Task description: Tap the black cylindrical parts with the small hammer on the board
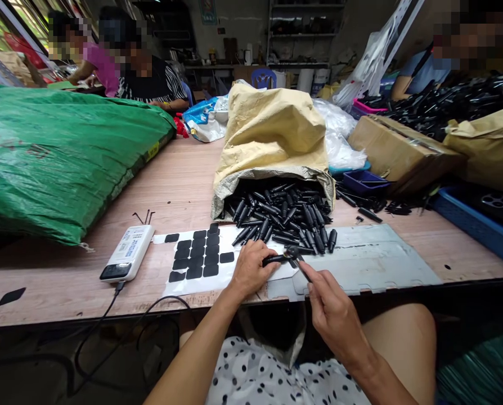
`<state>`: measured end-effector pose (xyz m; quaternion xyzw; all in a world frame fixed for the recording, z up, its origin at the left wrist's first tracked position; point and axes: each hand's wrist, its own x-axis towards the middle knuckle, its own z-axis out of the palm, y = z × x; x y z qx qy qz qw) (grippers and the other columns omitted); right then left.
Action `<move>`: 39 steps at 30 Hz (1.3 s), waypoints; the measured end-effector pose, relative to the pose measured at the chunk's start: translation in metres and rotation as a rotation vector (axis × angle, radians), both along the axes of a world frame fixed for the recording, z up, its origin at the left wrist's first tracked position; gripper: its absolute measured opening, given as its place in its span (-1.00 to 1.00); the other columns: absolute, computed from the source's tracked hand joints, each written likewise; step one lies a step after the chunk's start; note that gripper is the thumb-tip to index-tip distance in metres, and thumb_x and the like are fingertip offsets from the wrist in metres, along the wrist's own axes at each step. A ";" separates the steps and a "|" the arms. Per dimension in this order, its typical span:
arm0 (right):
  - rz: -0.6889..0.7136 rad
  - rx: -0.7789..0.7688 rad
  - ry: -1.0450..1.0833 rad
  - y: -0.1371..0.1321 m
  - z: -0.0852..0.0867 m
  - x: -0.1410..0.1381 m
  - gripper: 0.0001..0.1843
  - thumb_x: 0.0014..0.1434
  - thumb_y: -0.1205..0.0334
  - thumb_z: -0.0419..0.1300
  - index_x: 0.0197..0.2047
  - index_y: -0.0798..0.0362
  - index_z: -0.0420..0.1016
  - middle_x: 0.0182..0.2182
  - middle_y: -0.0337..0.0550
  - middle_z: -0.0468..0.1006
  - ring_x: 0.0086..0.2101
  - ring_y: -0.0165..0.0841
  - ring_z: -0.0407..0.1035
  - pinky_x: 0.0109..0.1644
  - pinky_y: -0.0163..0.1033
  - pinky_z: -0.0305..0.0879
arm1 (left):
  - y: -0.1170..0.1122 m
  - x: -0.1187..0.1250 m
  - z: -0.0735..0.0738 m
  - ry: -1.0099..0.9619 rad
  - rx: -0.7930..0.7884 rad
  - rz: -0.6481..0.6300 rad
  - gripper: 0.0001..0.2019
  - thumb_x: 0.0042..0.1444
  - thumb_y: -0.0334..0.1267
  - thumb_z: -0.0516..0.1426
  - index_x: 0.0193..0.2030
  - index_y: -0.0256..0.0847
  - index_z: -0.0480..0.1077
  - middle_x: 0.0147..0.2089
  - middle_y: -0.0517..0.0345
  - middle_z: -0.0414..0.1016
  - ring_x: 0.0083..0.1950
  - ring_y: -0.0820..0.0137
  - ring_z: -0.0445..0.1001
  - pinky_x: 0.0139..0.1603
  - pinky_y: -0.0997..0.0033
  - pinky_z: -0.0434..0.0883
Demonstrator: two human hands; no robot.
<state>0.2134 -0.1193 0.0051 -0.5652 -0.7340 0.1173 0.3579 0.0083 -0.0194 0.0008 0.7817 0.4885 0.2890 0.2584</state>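
Note:
My left hand rests low over the table's front edge, its fingers closed on a short black tube. In my right hand is a slim dark stick-like piece, pinched between thumb and fingers. A rounded dark end of it meets the tip of the tube; what exactly joins there is too small to tell. Just beyond my hands lies a heap of similar black tubes, spilling from the mouth of a tan woven sack. Left of my left hand, black rounded-square stickers sit on a white sheet.
A white power bank with a cable stands at left, beside a big green sack. Grey board covers the front right. Farther right are a cardboard box and a blue tray. Other people sit at the far tables.

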 end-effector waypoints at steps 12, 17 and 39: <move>-0.667 -0.054 -0.291 0.051 0.008 0.101 -0.47 0.32 0.19 0.04 0.29 0.05 0.50 -0.15 0.06 0.49 -0.08 -0.04 0.40 -0.01 0.00 0.34 | 0.000 -0.002 0.002 0.037 -0.005 -0.034 -0.87 0.20 -0.24 0.31 -0.13 -0.15 0.57 -0.19 0.12 0.48 -0.06 0.24 0.35 -0.01 0.21 0.27; -0.824 -0.274 -0.363 0.081 -0.001 0.118 -0.44 0.32 0.24 -0.04 0.31 -0.01 0.49 -0.09 0.16 0.44 -0.08 0.02 0.36 -0.13 0.00 0.25 | 0.000 -0.003 -0.001 0.032 0.034 -0.066 -0.84 0.31 -0.16 0.22 -0.09 -0.16 0.56 -0.16 0.12 0.49 -0.05 0.25 0.35 0.01 0.20 0.26; -0.862 -0.038 -0.617 0.104 -0.023 0.085 -0.56 0.39 0.20 -0.05 0.20 0.11 0.46 -0.09 0.15 0.44 -0.10 -0.07 0.31 -0.23 -0.11 0.00 | -0.080 0.000 0.018 -0.038 0.015 -0.449 -0.77 0.39 -0.11 0.10 -0.01 -0.15 0.50 -0.20 0.11 0.59 -0.22 0.35 0.52 -0.19 0.34 0.39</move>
